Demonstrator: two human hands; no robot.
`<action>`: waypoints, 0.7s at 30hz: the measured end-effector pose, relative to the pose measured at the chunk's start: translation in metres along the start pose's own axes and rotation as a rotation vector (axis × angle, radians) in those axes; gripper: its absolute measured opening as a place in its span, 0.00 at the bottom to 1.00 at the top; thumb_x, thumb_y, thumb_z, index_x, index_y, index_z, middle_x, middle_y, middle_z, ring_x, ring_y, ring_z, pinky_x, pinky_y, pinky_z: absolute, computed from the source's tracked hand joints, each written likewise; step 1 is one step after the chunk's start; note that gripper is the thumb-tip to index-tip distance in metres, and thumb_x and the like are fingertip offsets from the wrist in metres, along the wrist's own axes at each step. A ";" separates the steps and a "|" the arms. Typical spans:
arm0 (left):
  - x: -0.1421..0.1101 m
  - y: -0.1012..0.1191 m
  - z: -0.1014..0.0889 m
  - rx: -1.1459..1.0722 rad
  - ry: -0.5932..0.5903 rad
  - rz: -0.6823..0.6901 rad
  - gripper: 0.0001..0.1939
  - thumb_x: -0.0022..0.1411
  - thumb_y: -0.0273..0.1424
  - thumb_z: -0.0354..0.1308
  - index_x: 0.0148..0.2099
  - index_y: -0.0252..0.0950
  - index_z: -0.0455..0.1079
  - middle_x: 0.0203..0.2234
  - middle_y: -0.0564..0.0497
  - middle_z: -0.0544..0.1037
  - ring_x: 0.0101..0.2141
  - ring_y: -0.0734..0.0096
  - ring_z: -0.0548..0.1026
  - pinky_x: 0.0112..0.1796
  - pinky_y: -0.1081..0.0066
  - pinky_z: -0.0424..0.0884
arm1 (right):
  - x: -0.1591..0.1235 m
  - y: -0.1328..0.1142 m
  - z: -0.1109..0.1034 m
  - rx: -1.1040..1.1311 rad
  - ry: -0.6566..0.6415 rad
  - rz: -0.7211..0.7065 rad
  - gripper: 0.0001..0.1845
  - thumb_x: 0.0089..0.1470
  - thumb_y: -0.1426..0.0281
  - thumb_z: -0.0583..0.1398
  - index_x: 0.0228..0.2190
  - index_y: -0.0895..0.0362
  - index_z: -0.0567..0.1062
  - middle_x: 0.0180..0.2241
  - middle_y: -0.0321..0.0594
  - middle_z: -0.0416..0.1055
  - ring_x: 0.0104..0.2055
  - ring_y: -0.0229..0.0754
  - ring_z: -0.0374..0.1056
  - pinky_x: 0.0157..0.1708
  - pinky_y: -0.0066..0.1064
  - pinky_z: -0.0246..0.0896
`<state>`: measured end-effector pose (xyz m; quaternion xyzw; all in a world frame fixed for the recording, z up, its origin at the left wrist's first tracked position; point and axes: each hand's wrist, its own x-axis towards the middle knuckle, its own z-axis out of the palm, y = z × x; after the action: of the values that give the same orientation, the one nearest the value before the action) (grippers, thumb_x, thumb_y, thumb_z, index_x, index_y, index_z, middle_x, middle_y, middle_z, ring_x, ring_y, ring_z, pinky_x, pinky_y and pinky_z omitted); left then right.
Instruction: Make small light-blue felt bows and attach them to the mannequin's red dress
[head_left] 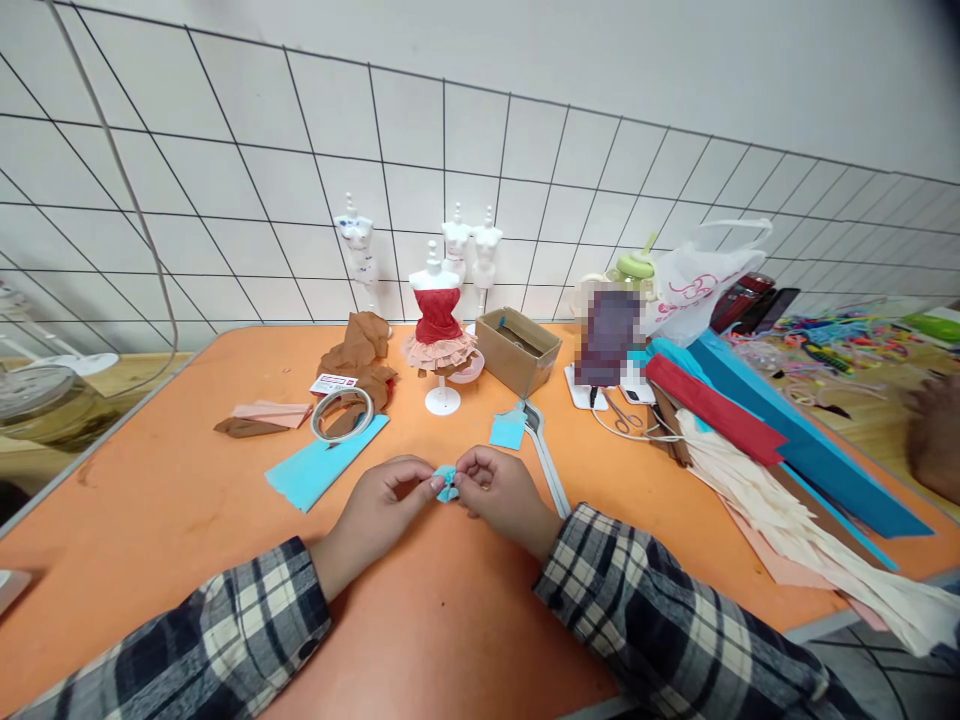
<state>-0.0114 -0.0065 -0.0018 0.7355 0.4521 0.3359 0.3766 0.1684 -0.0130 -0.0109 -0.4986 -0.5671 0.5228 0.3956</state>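
Note:
A small gathered piece of light-blue crepe paper [447,492] is pinched between both hands above the orange table. On its left side, my left hand [386,505] grips it with thumb and forefinger. From the other side my right hand [504,492] closes its fingertips on it. A blue paper square [508,430] lies just beyond my right hand, beside silver tweezers [546,455]. Further left rest a folded blue paper strip [322,470] and a tape roll [342,414]. Behind them stands a small dress form [438,315] in a red bodice and ruffled pink skirt.
A cardboard box [517,350] sits right of the dress form. White mannequins [356,250] line the tiled wall. Scissors [622,415], a cable and long crepe paper strips [750,480] spread over the right side. Another person's hand [934,435] shows at the right edge.

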 end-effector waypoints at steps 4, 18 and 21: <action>0.000 -0.002 0.000 -0.031 0.050 -0.072 0.15 0.61 0.41 0.57 0.32 0.35 0.74 0.29 0.49 0.79 0.33 0.67 0.76 0.37 0.71 0.70 | -0.003 -0.004 -0.001 0.131 -0.063 0.074 0.08 0.47 0.65 0.60 0.29 0.56 0.68 0.24 0.33 0.67 0.25 0.34 0.67 0.20 0.23 0.63; 0.000 0.003 -0.001 0.033 -0.045 0.036 0.13 0.62 0.39 0.56 0.34 0.35 0.74 0.31 0.48 0.77 0.34 0.66 0.75 0.38 0.70 0.69 | 0.004 0.004 -0.001 0.248 -0.058 0.088 0.15 0.45 0.60 0.64 0.31 0.58 0.71 0.20 0.31 0.67 0.20 0.32 0.64 0.20 0.24 0.63; 0.000 0.002 -0.001 0.025 -0.068 0.056 0.13 0.63 0.39 0.55 0.32 0.36 0.74 0.30 0.49 0.77 0.34 0.67 0.74 0.38 0.70 0.69 | 0.004 0.003 -0.003 0.221 -0.052 0.080 0.14 0.45 0.61 0.64 0.30 0.58 0.71 0.20 0.31 0.67 0.19 0.31 0.63 0.19 0.24 0.62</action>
<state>-0.0113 -0.0065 0.0005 0.7634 0.4226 0.3155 0.3731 0.1711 -0.0091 -0.0133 -0.4604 -0.4958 0.6104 0.4118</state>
